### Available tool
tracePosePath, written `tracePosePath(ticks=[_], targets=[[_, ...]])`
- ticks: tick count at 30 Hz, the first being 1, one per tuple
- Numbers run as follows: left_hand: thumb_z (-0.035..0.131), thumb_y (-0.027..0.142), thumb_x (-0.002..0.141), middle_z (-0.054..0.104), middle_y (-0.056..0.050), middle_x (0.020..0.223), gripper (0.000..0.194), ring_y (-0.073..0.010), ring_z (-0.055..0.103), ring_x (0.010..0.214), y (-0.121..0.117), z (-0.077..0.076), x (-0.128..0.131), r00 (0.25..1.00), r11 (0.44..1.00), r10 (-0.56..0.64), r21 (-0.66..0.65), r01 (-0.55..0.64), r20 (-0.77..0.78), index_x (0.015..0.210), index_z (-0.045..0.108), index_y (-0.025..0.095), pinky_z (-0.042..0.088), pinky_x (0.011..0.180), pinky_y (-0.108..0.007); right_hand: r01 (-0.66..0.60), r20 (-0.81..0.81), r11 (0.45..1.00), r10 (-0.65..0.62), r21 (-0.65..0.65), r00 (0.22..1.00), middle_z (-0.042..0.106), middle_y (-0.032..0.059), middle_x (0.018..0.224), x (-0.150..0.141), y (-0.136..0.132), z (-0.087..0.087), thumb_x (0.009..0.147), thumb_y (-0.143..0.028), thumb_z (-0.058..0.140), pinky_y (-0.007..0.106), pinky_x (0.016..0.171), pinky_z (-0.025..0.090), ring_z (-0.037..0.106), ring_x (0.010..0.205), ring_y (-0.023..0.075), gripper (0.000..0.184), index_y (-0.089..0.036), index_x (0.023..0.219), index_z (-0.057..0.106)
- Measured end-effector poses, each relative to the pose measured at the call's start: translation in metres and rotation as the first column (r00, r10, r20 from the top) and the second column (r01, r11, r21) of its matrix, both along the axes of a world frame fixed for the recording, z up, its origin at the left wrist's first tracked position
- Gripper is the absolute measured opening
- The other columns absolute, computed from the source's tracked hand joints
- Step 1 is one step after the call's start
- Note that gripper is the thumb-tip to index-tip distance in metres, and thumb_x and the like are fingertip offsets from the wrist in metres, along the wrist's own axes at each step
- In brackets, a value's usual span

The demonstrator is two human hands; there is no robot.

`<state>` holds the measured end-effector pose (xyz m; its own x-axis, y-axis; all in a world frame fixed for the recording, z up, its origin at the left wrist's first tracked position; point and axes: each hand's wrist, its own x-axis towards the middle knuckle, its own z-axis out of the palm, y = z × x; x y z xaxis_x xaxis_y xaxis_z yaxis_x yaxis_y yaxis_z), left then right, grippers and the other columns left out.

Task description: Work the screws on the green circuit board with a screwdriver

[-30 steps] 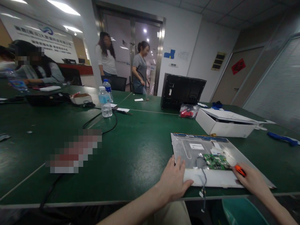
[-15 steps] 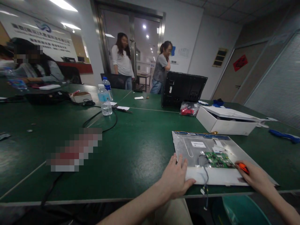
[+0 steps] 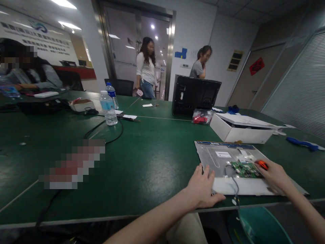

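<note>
A flat metal display panel (image 3: 220, 157) lies face down at the near edge of the green table (image 3: 142, 159). On it sits a small green circuit board (image 3: 245, 169) with a grey cable (image 3: 235, 184) trailing off the table edge. My left hand (image 3: 203, 186) rests flat on the panel's near left corner, fingers spread. My right hand (image 3: 274, 176) is closed round an orange-handled screwdriver (image 3: 262, 165) right beside the circuit board; its tip is hidden.
A white open box (image 3: 241, 130), a black monitor back shell (image 3: 195, 96) and a bag of red parts (image 3: 201, 117) stand beyond the panel. Two water bottles (image 3: 108, 106) and black cables (image 3: 106, 130) lie left. Two people stand by the doorway; another sits far left. A teal bin (image 3: 259, 227) is under the table.
The view has swung left, so the panel and both hands sit further right. The two standing people have walked to the right. My right hand shifted slightly up the panel toward the board.
</note>
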<state>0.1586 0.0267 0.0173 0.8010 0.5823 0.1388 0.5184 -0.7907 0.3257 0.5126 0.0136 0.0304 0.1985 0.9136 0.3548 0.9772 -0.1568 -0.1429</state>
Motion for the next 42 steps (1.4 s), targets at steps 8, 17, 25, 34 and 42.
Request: tracePosePath(ticks=[8,17,25,34,42], targets=[[0.038,0.069,0.085,0.028,-0.024,0.152,0.087,-0.0440,0.022,0.139,0.003,0.000,0.036,0.999,1.000,-0.018,-0.019,0.017,-0.031,0.144,0.034,0.004,0.020,0.112,-0.053,-0.135,0.087,0.960,0.161,-0.245,0.983,0.066,0.0073,0.064,-0.039,0.034,0.009,0.084,-0.062,0.036,0.030,0.057,0.036,0.060,0.062,0.0231,0.049,-0.021,0.067,0.058],[0.036,0.067,0.087,0.025,-0.024,0.153,0.086,-0.0456,0.021,0.139,0.009,-0.001,0.059,0.999,0.999,-0.037,-0.035,0.036,-0.017,0.145,0.032,0.004,0.020,0.112,-0.054,-0.083,0.151,0.925,0.148,-0.371,0.977,0.071,0.0116,0.076,-0.019,0.047,0.011,0.086,-0.039,0.042,0.028,0.059,0.039,0.065,0.071,0.0239,0.032,-0.018,0.076,0.063],[0.036,0.067,0.086,0.024,-0.024,0.153,0.087,-0.0446,0.019,0.140,0.012,-0.003,0.076,0.999,0.998,-0.035,-0.054,0.035,-0.012,0.145,0.030,0.003,0.016,0.113,-0.053,-0.103,0.199,0.949,0.167,-0.298,0.966,0.072,0.0137,0.088,-0.016,0.042,0.006,0.085,-0.034,0.042,0.032,0.066,0.043,0.067,0.081,0.0278,0.029,-0.018,0.089,0.065],[0.031,0.071,0.085,0.026,-0.022,0.153,0.088,-0.0445,0.018,0.140,0.016,-0.006,0.085,0.998,0.996,-0.064,-0.056,0.065,0.017,0.146,0.032,0.008,0.018,0.112,-0.053,-0.144,-0.037,0.958,0.139,-0.249,0.990,0.071,0.0093,0.071,0.012,0.002,0.012,0.075,-0.060,0.051,0.033,0.059,0.046,0.066,0.065,0.0264,0.042,-0.021,0.074,0.065],[0.036,0.076,0.081,0.032,-0.022,0.149,0.092,-0.0461,0.025,0.137,0.019,-0.007,0.082,0.992,0.994,-0.112,-0.010,0.113,0.059,0.141,0.039,0.006,0.020,0.113,-0.051,-0.195,-0.164,0.954,0.160,-0.228,0.973,0.075,0.0114,0.084,0.016,-0.022,0.010,0.074,-0.064,0.047,0.037,0.068,0.052,0.069,0.074,0.0282,0.049,-0.022,0.077,0.070]])
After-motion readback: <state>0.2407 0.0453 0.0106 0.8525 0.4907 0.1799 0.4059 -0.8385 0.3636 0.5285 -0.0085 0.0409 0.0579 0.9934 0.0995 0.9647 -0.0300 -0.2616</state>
